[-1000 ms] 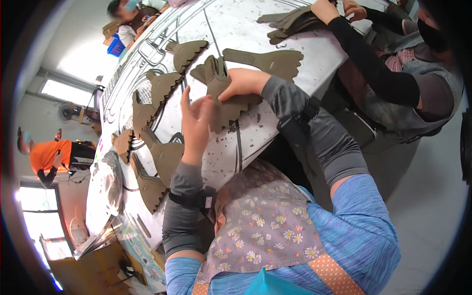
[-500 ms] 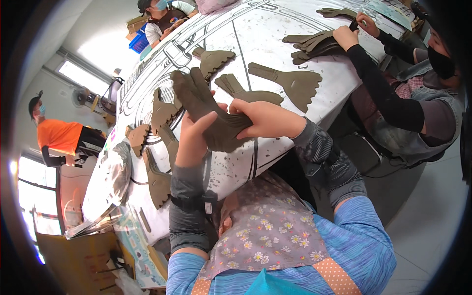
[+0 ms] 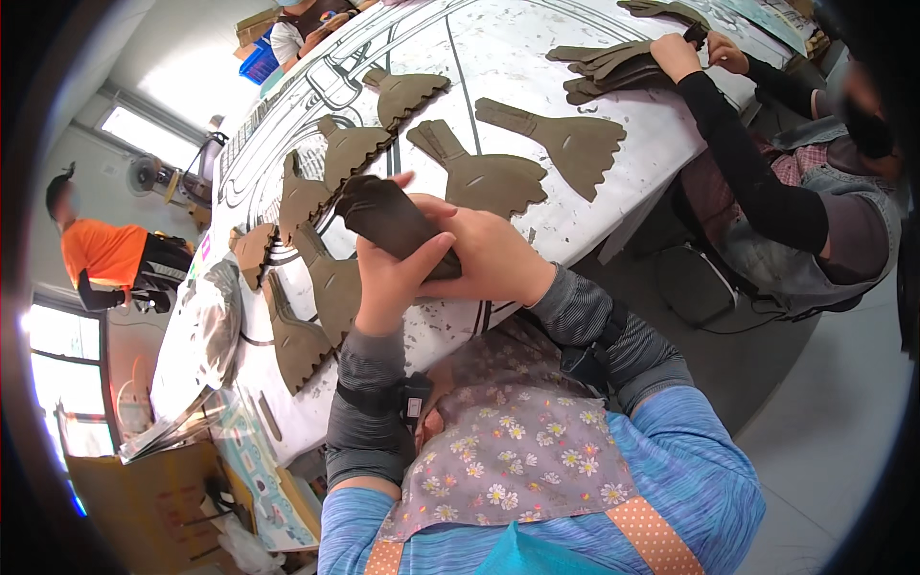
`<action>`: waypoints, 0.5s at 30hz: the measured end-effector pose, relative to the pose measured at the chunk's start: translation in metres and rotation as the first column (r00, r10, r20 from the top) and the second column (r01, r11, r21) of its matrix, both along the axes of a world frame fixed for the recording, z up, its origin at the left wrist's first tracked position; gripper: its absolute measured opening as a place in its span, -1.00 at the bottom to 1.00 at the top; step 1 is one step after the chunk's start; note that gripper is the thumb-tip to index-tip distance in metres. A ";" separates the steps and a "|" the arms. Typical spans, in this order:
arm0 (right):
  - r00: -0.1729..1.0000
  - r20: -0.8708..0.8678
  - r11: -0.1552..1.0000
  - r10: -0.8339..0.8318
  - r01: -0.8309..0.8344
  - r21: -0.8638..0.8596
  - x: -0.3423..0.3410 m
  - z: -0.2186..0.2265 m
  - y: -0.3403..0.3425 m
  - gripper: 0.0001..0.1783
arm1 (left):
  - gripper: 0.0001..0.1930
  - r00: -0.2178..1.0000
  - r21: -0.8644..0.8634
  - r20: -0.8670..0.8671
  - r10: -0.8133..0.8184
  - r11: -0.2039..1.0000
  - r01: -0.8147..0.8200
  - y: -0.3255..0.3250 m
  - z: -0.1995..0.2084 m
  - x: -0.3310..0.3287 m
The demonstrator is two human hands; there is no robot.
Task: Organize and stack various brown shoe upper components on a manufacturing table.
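My left hand (image 3: 391, 278) is closed around a folded or stacked dark olive-brown flat piece (image 3: 388, 216), its thumb lying across it. From the other side my right hand (image 3: 494, 251) grips the lower part of the same piece, and its fingers are partly hidden. Beyond my hands lies a fan-shaped olive-brown piece with a scalloped edge and a short tab (image 3: 489, 182). A similar fan-shaped piece (image 3: 575, 144) rests to its right. Several more lie to the left, among them one piece (image 3: 331, 287) beside my left wrist and another piece (image 3: 297, 340) near the table edge.
The white table (image 3: 517, 57) carries black line drawings and dark scraps. At the right, a co-worker's hands (image 3: 678, 56) handle a pile of similar pieces (image 3: 609, 72). A clear plastic bag (image 3: 216, 321) and a thin stick (image 3: 270, 418) lie at the left. Another person in orange (image 3: 105, 254) stands farther left.
The held piece has turned and its spread-out layers now look bunched together. My hands have come closer to each other. More of the fan-shaped pieces on the table now show.
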State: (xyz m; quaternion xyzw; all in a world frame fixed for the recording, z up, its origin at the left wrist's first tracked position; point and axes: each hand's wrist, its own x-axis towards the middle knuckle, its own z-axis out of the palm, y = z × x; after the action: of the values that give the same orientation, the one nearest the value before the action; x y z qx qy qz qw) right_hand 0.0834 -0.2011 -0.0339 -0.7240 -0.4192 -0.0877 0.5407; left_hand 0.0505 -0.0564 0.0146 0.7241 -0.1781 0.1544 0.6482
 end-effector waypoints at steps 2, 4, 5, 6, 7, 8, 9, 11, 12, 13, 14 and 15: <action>0.978 0.151 0.989 -0.143 0.146 -0.008 0.001 -0.006 0.001 -0.19 | -0.68 1.000 0.001 0.026 -0.003 1.000 0.003 0.003 -0.005 -0.002; 0.990 0.103 0.995 -0.095 0.095 0.006 -0.005 -0.003 0.006 -0.23 | -0.74 0.999 -0.004 0.045 -0.016 1.000 0.016 0.000 -0.005 -0.004; 0.997 0.058 0.999 -0.046 0.045 0.026 -0.008 -0.002 0.007 -0.28 | -0.80 0.998 -0.006 0.048 -0.041 0.999 0.041 0.001 -0.005 -0.004; 0.998 0.054 0.999 -0.041 0.040 0.023 -0.007 -0.003 0.007 -0.28 | -0.85 0.997 -0.007 0.052 -0.059 0.998 0.060 0.002 -0.005 -0.004; 0.994 0.066 0.996 -0.081 0.079 0.032 -0.005 -0.004 0.006 -0.31 | -0.85 0.997 -0.011 0.048 -0.054 0.998 0.054 0.003 -0.006 -0.006; 0.990 0.078 0.992 -0.121 0.118 0.042 -0.004 -0.006 0.005 -0.35 | -0.87 1.000 -0.036 -0.007 -0.017 0.999 0.017 0.004 -0.008 -0.007; 0.990 0.081 0.993 -0.115 0.112 0.038 -0.003 -0.010 0.004 -0.35 | -0.89 0.998 -0.058 -0.057 0.018 0.998 -0.021 0.006 -0.009 -0.008; 0.998 0.044 0.999 -0.036 0.038 -0.037 0.000 -0.020 -0.002 -0.38 | -0.90 0.998 -0.123 -0.053 0.046 0.991 -0.053 0.003 -0.011 -0.009; 0.998 0.045 0.998 -0.033 0.035 -0.044 -0.001 -0.020 -0.005 -0.38 | -0.89 0.998 -0.113 -0.054 0.026 0.993 -0.032 0.002 -0.012 -0.010; 0.998 0.049 0.997 -0.038 0.041 -0.060 -0.003 -0.019 -0.007 -0.38 | -0.88 0.998 -0.102 -0.055 0.005 0.995 -0.011 0.000 -0.012 -0.011; 0.998 0.052 0.996 -0.043 0.047 -0.077 -0.004 -0.018 -0.008 -0.38 | -0.89 0.999 -0.151 -0.036 -0.010 0.989 0.005 -0.004 -0.011 -0.016; 0.998 0.051 0.995 -0.041 0.045 -0.085 -0.005 -0.017 -0.009 -0.38 | -0.90 0.999 -0.055 0.000 0.039 0.998 -0.039 -0.005 -0.010 -0.020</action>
State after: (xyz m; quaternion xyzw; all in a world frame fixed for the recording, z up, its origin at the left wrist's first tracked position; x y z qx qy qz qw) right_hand 0.0783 -0.2104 -0.0513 -0.7531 -0.4200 -0.0993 0.4966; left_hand 0.0307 -0.0609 0.0050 0.7092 -0.1599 0.1724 0.6646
